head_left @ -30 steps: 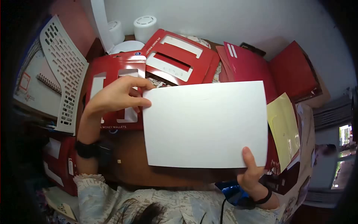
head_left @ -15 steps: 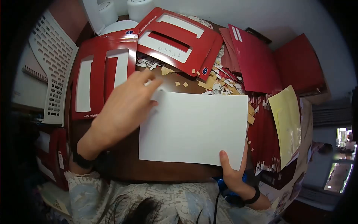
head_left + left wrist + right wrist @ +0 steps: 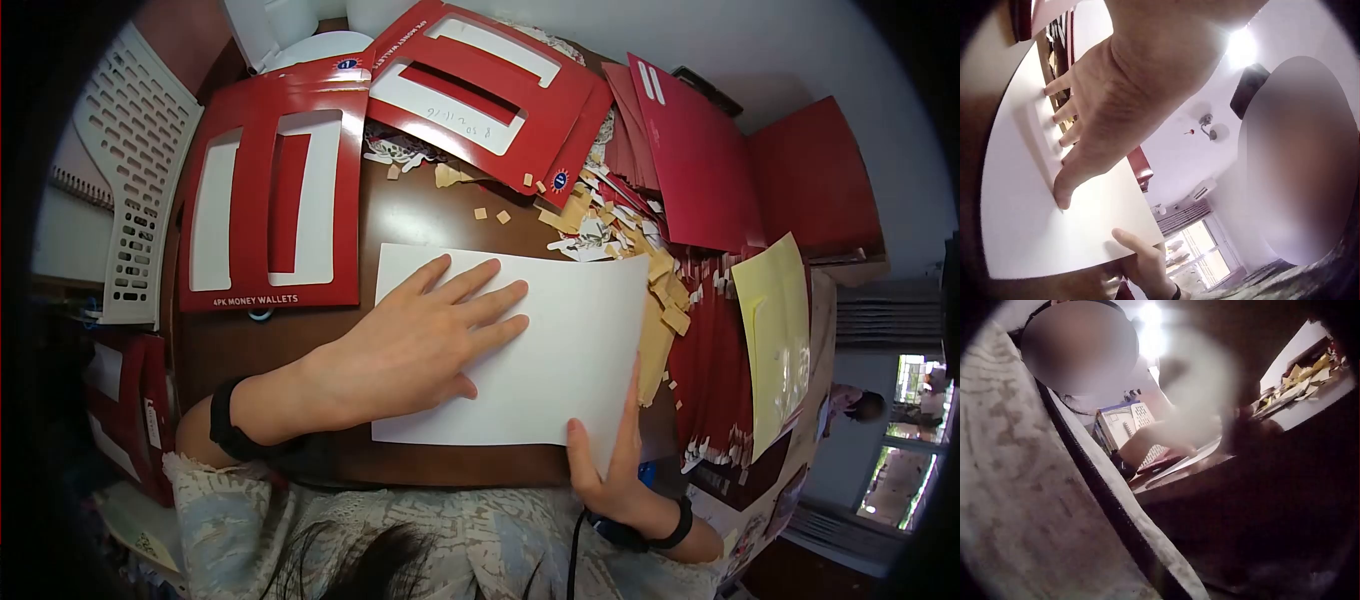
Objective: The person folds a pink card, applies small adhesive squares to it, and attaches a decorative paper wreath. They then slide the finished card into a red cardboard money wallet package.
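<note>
A blank white sheet [image 3: 560, 330] lies over the brown table in front of the person, its right side curving up a little. The left hand [image 3: 405, 345] rests on its left half with fingers straight and spread, as the left wrist view also shows for the left hand [image 3: 1100, 115]. At the lower right corner the right hand [image 3: 615, 470] holds the sheet, thumb on top and fingers along the right edge and behind it. In the left wrist view the right hand's thumb [image 3: 1129, 239] lies over the sheet's corner. The right wrist view is mostly dark and blurred.
Red money wallet packs [image 3: 270, 200] lie at the back left and back centre. Paper scraps [image 3: 620, 230] are heaped behind the sheet. To the right are stacked red wallets [image 3: 710, 350] and a yellow envelope [image 3: 775, 340]. A white perforated rack [image 3: 140, 190] stands at left.
The white sheet has come down from a raised position toward the table and a little left. The left hand has let go of its upper left corner and now rests spread on it.
</note>
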Motion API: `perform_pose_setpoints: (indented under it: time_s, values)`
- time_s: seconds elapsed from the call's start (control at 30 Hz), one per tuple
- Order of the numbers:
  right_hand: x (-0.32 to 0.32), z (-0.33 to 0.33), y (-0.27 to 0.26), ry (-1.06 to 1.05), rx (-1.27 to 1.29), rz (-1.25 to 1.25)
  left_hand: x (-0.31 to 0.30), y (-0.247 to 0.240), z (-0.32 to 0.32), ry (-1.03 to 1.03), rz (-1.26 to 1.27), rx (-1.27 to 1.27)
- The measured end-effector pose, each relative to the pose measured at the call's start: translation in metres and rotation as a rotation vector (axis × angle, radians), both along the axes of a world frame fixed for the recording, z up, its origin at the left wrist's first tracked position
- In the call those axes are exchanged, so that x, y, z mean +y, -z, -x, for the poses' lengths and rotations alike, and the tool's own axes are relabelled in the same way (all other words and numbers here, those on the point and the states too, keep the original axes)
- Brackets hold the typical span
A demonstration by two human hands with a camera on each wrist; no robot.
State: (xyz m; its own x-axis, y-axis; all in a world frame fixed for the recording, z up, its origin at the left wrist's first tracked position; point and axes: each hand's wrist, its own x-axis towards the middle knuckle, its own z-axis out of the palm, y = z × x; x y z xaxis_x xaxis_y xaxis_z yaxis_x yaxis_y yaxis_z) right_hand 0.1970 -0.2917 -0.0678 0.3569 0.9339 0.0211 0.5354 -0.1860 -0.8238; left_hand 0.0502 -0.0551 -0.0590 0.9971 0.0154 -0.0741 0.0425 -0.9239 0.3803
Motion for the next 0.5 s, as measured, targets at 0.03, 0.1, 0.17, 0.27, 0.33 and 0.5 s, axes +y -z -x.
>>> perform_pose_setpoints:
  time_s: [0.03,0.1,0.17,0.27,0.33,0.5]
  values:
    - [0.004,0.001,0.000,-0.061,-0.057,-0.003,0.000,0.000,0.000,-0.001,0.000,-0.002]
    - [0.016,0.001,0.001,-0.121,-0.093,-0.055,0.000,0.000,0.000,-0.002,0.001,-0.004]
    - [0.024,0.006,-0.002,-0.218,-0.259,-0.085,0.001,0.000,0.000,-0.002,0.006,-0.003]
    - [0.029,0.012,0.000,-0.245,-0.373,-0.029,0.002,-0.002,0.000,0.010,0.018,-0.009]
    - [0.031,0.014,-0.004,-0.277,-0.455,0.051,0.004,-0.004,0.000,0.015,0.036,0.005]
    - [0.036,0.017,-0.006,-0.287,-0.508,0.109,0.016,-0.004,0.004,-0.018,0.139,-0.010]
